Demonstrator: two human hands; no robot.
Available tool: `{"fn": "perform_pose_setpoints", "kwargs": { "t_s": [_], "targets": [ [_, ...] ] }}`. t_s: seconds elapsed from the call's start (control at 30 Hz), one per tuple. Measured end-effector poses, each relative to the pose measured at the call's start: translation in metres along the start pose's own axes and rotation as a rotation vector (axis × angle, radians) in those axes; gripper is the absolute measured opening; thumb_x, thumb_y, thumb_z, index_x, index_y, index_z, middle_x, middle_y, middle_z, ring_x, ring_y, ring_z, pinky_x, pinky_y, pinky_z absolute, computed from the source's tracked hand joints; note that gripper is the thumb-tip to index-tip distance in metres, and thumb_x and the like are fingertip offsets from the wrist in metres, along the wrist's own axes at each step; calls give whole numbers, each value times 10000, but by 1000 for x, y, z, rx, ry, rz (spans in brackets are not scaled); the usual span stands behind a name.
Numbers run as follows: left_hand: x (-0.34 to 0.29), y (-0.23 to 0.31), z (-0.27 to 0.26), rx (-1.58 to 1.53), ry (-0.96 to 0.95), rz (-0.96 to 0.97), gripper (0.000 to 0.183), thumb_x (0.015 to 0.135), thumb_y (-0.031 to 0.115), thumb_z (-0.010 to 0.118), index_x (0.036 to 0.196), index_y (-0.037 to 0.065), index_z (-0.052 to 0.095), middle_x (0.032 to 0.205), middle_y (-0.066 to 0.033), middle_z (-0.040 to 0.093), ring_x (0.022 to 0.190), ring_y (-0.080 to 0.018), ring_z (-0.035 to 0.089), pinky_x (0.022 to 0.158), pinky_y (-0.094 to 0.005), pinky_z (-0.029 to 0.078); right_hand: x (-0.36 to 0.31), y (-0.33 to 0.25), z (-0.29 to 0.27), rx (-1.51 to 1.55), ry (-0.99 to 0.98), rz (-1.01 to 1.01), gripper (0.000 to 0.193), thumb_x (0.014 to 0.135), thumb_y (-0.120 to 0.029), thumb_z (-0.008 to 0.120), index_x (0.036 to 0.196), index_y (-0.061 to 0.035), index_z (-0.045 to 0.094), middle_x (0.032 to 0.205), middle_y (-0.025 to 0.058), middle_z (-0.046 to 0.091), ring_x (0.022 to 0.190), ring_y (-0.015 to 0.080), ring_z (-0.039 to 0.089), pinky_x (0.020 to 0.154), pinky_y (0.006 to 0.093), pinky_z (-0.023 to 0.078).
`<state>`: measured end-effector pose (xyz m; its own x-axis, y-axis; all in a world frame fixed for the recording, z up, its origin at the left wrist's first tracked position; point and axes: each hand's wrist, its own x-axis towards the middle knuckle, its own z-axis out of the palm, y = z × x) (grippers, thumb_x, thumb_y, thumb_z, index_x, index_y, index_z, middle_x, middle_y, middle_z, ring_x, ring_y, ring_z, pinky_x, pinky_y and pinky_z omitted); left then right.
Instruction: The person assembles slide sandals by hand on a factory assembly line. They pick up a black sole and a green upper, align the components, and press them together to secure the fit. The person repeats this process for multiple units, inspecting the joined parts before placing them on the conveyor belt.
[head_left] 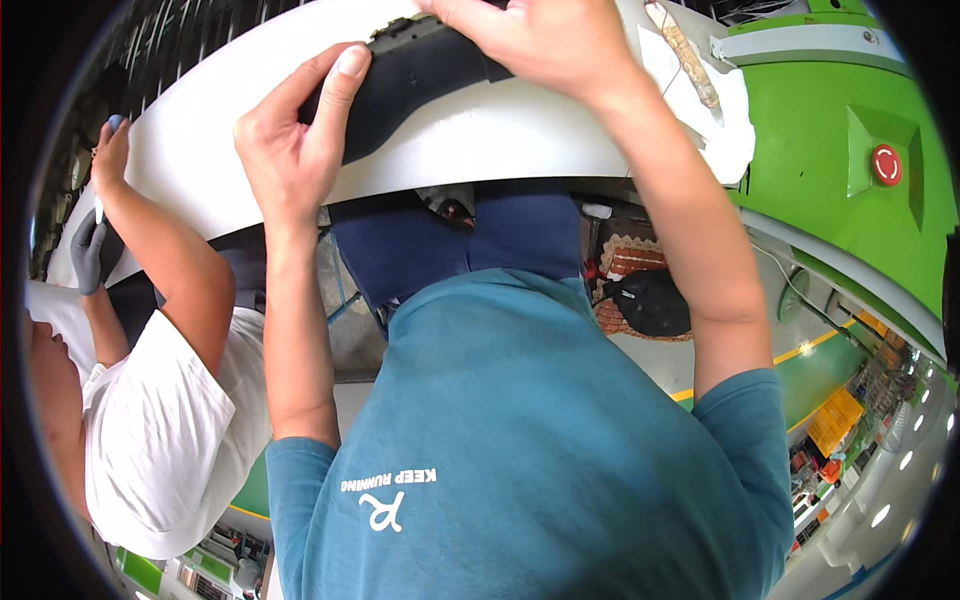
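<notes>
A dark navy-black curved piece (420,88), flat and smooth like a sheet of fabric or rubber, is held over the white table. My left hand (290,140) grips its left end, thumb on top and the other fingers partly hidden behind. At its upper right edge is my right hand (550,45), thumb stretched along the edge; the picture's upper rim cuts off part of this hand. Between the two hands, a rough greyish strip with small dark bits (402,32) runs along the piece's upper edge.
The white table (500,145) curves in front of me. On its right lie a white cloth (728,120) and a brown, wrapped stick-like tool (685,55). A green machine (810,130) with a red button (887,165) stands beyond. At left, a co-worker in a white shirt (165,440) works, one hand gloved.
</notes>
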<state>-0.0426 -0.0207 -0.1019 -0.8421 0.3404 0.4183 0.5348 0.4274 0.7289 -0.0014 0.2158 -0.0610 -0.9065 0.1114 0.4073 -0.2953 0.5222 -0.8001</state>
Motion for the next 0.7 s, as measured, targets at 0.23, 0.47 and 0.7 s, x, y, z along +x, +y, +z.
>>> {"fn": "perform_pose_setpoints", "kwargs": {
  "t_s": [0.23,0.47,0.7],
  "targets": [
    [-3,-1,5,81,106,-100,365,1162,266,607,1059,27,863,552,14,489,553,-30,474,535,-260,407,-9,57,-10,605,225,352,463,1164,-393,599,1280,46,693,1103,112,770,1014,166,734,950,293,575],
    [-2,7,9,102,119,-63,389,1171,260,588,1050,1,852,558,38,430,548,-21,436,513,-259,363,-27,43,30,1014,558,450,627,1038,-634,654,1146,-22,735,1065,125,745,965,247,742,904,368,584],
    [27,52,10,-453,-15,304,1032,892,625,853,1603,-22,477,1626,-245,528,1502,-362,528,1189,-494,470,13,-50,-25,830,403,-42,691,1169,-562,375,1257,50,685,1141,145,740,1044,200,710,963,355,556]
  ]
}}
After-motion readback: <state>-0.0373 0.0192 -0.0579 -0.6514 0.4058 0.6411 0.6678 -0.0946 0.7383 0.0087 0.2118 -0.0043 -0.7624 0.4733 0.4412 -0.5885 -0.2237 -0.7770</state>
